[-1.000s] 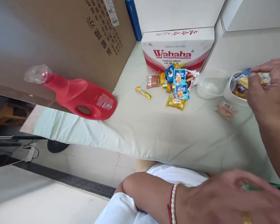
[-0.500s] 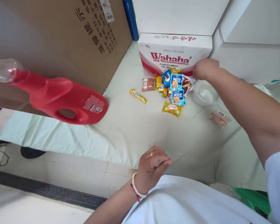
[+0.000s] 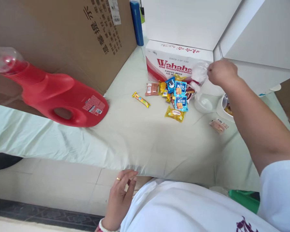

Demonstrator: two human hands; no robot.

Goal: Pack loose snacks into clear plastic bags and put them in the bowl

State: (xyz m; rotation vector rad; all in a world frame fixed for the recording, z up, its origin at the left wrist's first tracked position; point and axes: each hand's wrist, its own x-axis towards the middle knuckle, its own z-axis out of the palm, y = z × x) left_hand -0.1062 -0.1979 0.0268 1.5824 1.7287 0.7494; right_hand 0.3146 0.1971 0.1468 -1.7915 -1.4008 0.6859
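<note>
The white-and-red cardboard carton [image 3: 169,61] reads "Wahaha" above "PURIFIED WATER" and the start of "FOR DRINKING", cut off by a blurred white plastic packet [image 3: 199,72]; its top edge shows an inverted red "娃哈哈". The large brown cardboard box [image 3: 62,42] reads "温馨提示". Two small blue foil packets [image 3: 180,89] say "鱼豆腐". The red plastic bottle's [image 3: 62,93] label is too small to read.
</note>
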